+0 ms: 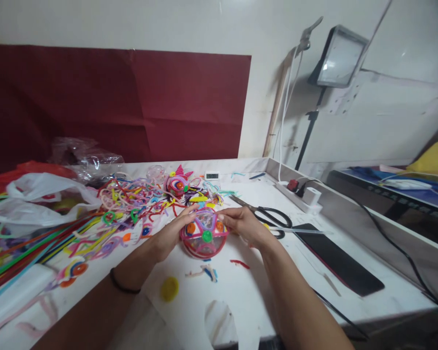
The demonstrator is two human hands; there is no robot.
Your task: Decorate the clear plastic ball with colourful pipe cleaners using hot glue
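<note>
Between my two hands is a clear round ball (205, 247) trimmed with pink pipe cleaners, bearing two orange eyes and a green nose. My left hand (175, 231) wraps its left side, with the fingertips partly hidden behind it. Thumb and fingers of my right hand (244, 224) grip its right edge. Just in front lie short pipe cleaner scraps (206, 273), a red piece (240, 264) and a yellow disc (170, 289). Black-handled scissors (272, 216) rest beyond my right hand. A finished-looking pink pipe cleaner fish figure (177, 184) sits behind the ball.
A tangle of coloured pipe cleaners (122, 199) and a white plastic bag (45, 194) cover the left side. On the right are a black flat slab (341, 262), a power strip (299, 197) and a cable. A small digital clock (211, 176) stands at the back.
</note>
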